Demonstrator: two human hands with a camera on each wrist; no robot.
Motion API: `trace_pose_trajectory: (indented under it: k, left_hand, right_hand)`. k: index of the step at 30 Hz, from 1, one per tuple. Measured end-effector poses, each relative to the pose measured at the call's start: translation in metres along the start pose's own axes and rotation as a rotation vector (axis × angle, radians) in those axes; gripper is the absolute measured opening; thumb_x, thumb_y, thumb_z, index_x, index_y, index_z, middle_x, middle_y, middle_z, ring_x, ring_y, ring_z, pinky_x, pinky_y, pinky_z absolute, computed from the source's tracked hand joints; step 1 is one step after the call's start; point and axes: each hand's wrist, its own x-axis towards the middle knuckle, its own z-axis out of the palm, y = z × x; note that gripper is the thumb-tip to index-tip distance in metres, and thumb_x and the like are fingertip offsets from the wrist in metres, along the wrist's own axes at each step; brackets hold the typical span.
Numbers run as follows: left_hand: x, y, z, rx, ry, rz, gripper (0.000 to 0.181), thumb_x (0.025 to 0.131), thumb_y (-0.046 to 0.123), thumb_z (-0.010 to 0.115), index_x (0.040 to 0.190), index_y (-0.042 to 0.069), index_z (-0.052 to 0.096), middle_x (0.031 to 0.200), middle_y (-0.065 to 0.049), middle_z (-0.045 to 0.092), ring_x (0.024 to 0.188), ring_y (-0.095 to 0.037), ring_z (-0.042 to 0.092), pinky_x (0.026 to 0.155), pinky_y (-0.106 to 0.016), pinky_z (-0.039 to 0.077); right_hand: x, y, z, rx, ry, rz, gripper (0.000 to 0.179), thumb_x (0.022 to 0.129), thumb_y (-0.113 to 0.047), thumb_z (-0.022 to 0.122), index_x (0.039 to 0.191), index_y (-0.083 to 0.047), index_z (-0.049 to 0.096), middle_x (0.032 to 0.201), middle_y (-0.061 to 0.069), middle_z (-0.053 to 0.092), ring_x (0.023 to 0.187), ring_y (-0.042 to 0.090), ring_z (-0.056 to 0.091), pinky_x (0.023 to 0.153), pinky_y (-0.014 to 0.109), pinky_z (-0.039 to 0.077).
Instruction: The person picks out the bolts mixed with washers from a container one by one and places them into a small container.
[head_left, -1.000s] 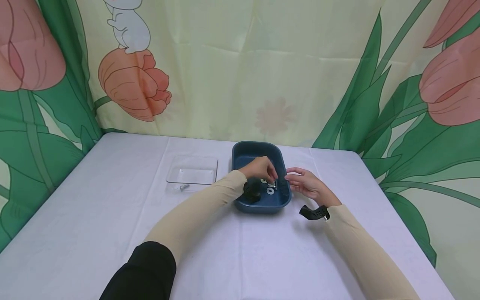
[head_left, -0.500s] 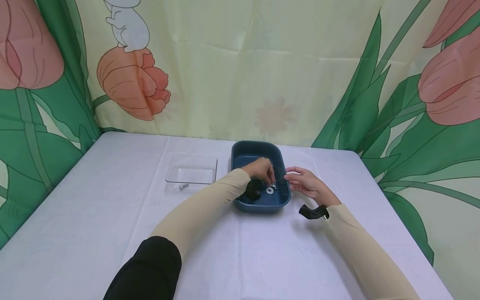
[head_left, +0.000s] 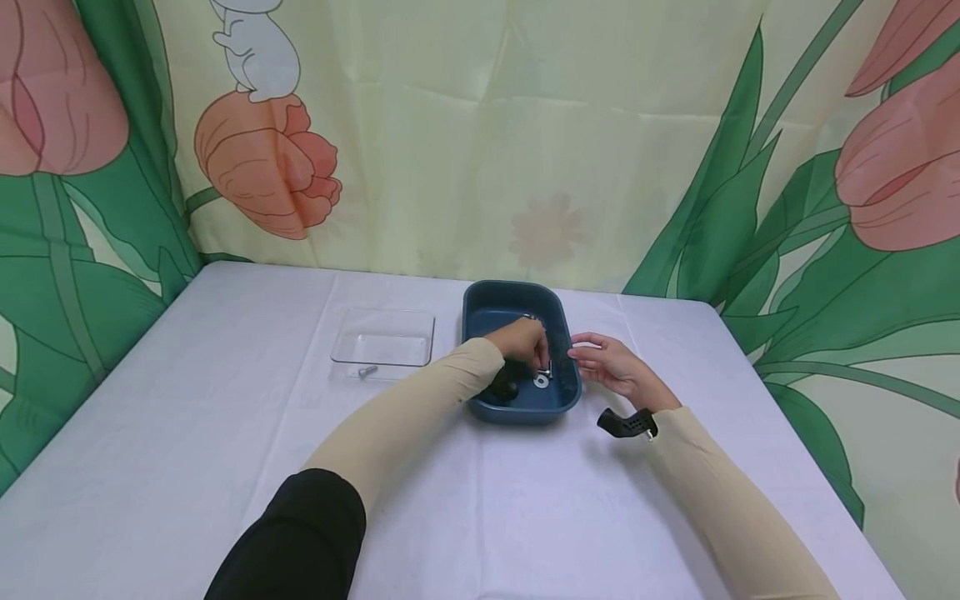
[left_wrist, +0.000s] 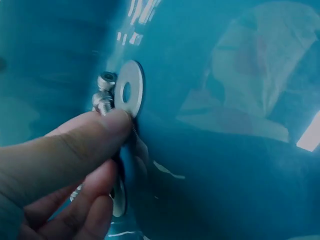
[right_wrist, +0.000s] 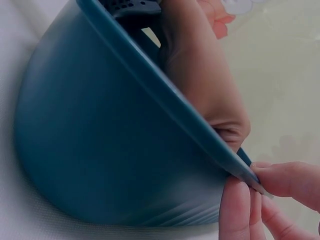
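My left hand (head_left: 522, 342) reaches down into a dark blue plastic tray (head_left: 519, 417). In the left wrist view, its thumb and forefinger pinch a small metal bolt (left_wrist: 101, 101) near the tray floor. Beside the fingertips lies a flat ring washer (left_wrist: 131, 86), and another bolt's socket head (left_wrist: 106, 80) shows just beyond. A second washer (left_wrist: 119, 200) is partly hidden behind the lower fingers. My right hand (head_left: 613, 369) grips the tray's right rim, thumb on one side and fingers on the other, as the right wrist view shows.
Left of the tray stands a clear plastic box (head_left: 381, 364). A bolt (head_left: 367, 372) shows at its front, seemingly through the clear wall. Both stand on a white cloth-covered table (head_left: 187, 400), with a printed curtain (head_left: 450, 142) behind. A black band (head_left: 628, 423) is on my right wrist.
My left hand has moved slightly right and down within the tray, its fingertips now lower among the bolts and washers. My right hand stays at the rim.
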Motion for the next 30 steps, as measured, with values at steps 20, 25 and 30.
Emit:
trace_pose_trajectory:
  k: [20, 25, 30]
  left_hand:
    - [0.0062, -0.0021, 0.0034, 0.088, -0.001, 0.064, 0.005, 0.076, 0.009, 0.077, 0.08, 0.007, 0.076, 0.08, -0.005, 0.073, 0.07, -0.011, 0.064, 0.068, -0.017, 0.053]
    - [0.0037, -0.0005, 0.0039, 0.095, 0.043, 0.017, 0.004, 0.078, 0.006, 0.074, 0.081, 0.008, 0.075, 0.081, -0.004, 0.072, 0.072, -0.012, 0.063, 0.071, -0.018, 0.054]
    - [0.0014, -0.0002, 0.0039, 0.099, 0.069, -0.001, 0.004, 0.079, 0.005, 0.073, 0.081, 0.008, 0.075, 0.082, -0.004, 0.071, 0.072, -0.012, 0.063, 0.072, -0.02, 0.054]
  right_hand:
    - [-0.0017, -0.0004, 0.0004, 0.011, -0.005, -0.004, 0.022, 0.092, -0.002, 0.056, 0.112, -0.008, 0.049, 0.083, -0.004, 0.067, 0.074, 0.006, 0.064, 0.067, 0.019, 0.055]
    - [-0.0017, -0.0007, 0.0005, 0.006, -0.009, -0.009, 0.022, 0.092, -0.003, 0.056, 0.112, -0.008, 0.049, 0.083, -0.005, 0.068, 0.074, 0.006, 0.065, 0.068, 0.019, 0.055]
    - [-0.0015, -0.0002, 0.0009, -0.004, -0.001, -0.008, 0.022, 0.092, -0.003, 0.056, 0.112, -0.009, 0.049, 0.083, -0.005, 0.068, 0.075, 0.006, 0.064, 0.068, 0.019, 0.055]
